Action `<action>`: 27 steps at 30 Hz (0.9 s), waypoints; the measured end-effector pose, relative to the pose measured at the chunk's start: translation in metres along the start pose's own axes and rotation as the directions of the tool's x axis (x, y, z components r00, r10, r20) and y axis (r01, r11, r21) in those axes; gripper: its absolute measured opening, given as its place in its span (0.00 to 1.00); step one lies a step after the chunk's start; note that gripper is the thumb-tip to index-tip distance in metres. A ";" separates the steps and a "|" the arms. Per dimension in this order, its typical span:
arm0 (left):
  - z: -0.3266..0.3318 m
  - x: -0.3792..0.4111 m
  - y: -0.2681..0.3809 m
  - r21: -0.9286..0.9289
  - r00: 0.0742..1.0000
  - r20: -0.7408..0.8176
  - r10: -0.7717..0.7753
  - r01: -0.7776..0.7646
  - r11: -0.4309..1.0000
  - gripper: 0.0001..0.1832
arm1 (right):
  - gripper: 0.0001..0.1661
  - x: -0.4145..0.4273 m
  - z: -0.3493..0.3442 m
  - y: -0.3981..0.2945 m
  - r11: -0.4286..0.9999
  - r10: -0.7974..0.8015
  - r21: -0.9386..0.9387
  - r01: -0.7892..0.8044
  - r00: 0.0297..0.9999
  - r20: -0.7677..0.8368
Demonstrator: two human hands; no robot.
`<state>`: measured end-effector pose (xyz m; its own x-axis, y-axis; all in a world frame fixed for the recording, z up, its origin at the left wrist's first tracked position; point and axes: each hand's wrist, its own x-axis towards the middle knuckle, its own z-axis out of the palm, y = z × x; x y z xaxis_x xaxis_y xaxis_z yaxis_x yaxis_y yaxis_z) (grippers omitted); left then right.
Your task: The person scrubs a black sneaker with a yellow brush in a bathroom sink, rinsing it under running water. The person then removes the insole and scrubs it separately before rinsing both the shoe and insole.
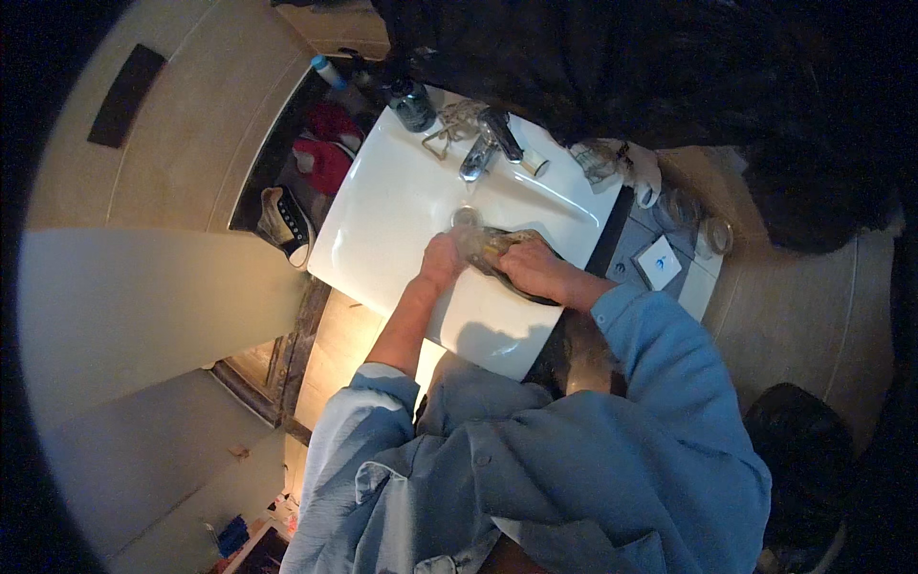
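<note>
Over the white washbasin (pixel 387 222) I hold a dark, elongated item that looks like a shoe (pixel 539 293), tilted across the bowl's near right side. My right hand (pixel 531 264) is closed on its upper part, and a small yellowish patch shows by the fingers. At the end nearer the drain (pixel 466 217), my left hand (pixel 442 257) grips it; motion blur hides the fingertips. The chrome faucet (pixel 479 154) rises beyond both hands. A black canvas sneaker (pixel 283 222) with a white toe cap rests left of the basin.
A dark bottle (pixel 411 106) stands at the basin's back left corner, near a crumpled netlike item (pixel 459 118). Red and white cloth or footwear (pixel 326 154) lies on the dark ledge. At right are a plastic bag (pixel 602 161), a white box (pixel 657 262) and a glass jar (pixel 715 235).
</note>
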<state>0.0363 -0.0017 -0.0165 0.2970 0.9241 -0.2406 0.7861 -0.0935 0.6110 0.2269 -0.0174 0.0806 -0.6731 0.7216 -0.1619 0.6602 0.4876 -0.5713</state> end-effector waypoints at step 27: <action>-0.004 -0.006 -0.001 0.147 0.981 0.067 0.185 -0.193 0.970 0.54 | 0.15 0.005 0.029 0.013 0.995 -0.003 -0.105 0.003 1.000 -0.005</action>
<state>0.0313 -0.0055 -0.0124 0.4726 0.8640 -0.1735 0.7852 -0.3234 0.5281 0.2224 -0.0213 0.0487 -0.6735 0.7226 -0.1557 0.6896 0.5384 -0.4844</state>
